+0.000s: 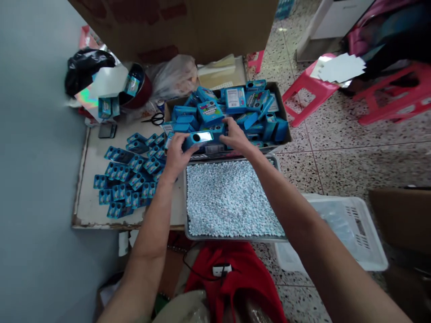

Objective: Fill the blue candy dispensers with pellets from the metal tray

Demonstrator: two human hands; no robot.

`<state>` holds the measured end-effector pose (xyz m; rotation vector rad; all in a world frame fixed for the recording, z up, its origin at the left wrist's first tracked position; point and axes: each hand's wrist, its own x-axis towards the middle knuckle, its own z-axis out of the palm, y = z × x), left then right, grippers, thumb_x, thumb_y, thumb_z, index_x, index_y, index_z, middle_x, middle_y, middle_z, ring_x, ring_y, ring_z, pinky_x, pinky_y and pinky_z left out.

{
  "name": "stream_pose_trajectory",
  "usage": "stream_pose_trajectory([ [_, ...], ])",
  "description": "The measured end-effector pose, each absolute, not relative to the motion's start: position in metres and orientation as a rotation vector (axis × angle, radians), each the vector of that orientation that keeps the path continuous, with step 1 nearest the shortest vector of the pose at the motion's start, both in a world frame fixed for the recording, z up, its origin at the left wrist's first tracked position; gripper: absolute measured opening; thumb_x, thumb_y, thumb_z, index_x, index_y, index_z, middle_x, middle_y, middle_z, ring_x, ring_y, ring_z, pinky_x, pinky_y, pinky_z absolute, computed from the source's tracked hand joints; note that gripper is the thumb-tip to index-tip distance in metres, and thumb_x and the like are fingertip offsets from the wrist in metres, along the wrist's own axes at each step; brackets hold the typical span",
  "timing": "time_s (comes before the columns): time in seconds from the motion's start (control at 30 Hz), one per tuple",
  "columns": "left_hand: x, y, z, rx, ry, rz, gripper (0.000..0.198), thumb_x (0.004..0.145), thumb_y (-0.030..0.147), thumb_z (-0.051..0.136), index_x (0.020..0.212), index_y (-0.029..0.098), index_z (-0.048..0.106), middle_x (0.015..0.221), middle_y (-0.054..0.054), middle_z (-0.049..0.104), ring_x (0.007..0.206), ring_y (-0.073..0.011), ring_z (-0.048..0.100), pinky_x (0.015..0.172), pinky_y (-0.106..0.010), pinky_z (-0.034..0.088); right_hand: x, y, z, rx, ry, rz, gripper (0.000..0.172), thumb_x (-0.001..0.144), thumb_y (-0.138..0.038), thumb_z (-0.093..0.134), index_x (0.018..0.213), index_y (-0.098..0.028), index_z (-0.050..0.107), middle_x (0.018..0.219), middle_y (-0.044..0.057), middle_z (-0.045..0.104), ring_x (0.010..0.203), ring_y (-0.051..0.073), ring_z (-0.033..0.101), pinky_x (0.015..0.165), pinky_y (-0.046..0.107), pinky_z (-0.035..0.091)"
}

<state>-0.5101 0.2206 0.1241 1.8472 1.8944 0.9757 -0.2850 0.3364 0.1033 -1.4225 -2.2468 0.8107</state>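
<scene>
Both hands hold one small blue box point(200, 139) above the far edge of a grey tray point(232, 237) full of pale blue pellets. My left hand point(175, 157) grips the box's left end with curled fingers. My right hand point(235, 136) holds its right end. Behind them a cardboard box point(282, 107) is piled with several more blue boxes. Rows of blue boxes point(129, 179) lie on a white board point(88, 197) to the left.
Scissors point(155, 119) and a dark phone point(107, 130) lie on the board. A red bowl point(139, 92) and black bag point(84, 67) sit by the wall. Pink stools point(311, 89) stand on the terrazzo floor. A white basket point(363, 242) is at right.
</scene>
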Motion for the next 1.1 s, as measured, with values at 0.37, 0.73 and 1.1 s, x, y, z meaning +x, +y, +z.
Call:
stream_pose_trajectory([
  [0.37,-0.580,0.160,0.087,1.127,1.331,1.321,0.057,0.084,0.065,0.083,0.117,0.020,0.068,0.115,-0.008,0.079,0.107,-0.0274,0.076,0.101,-0.042,0.063,-0.314,0.320,0.098,-1.457,-2.300,0.381,0.050,0.085,-0.020,0.065,0.136,-0.024,0.068,0.115,0.013,0.066,0.113,0.033,0.062,0.100,0.048,0.055],
  [0.73,-0.574,0.158,0.128,1.499,1.081,1.136,0.053,0.088,0.062,0.080,0.122,0.023,0.071,0.143,-0.013,0.064,0.137,-0.0357,0.061,0.118,-0.048,0.053,-0.325,0.250,0.187,-1.315,-2.259,0.955,0.032,0.089,-0.046,0.075,0.110,-0.022,0.073,0.093,0.005,0.074,0.090,0.025,0.066,0.083,0.038,0.053],
  [1.1,-0.505,0.141,0.113,1.539,1.001,0.728,0.079,0.092,0.066,0.073,0.157,0.028,0.049,0.151,-0.016,0.065,0.144,-0.0365,0.062,0.108,-0.045,0.061,-0.284,0.159,0.162,-1.522,-1.598,1.563,0.055,0.078,-0.055,0.082,0.121,-0.024,0.065,0.101,0.003,0.071,0.096,0.024,0.065,0.084,0.037,0.053],
])
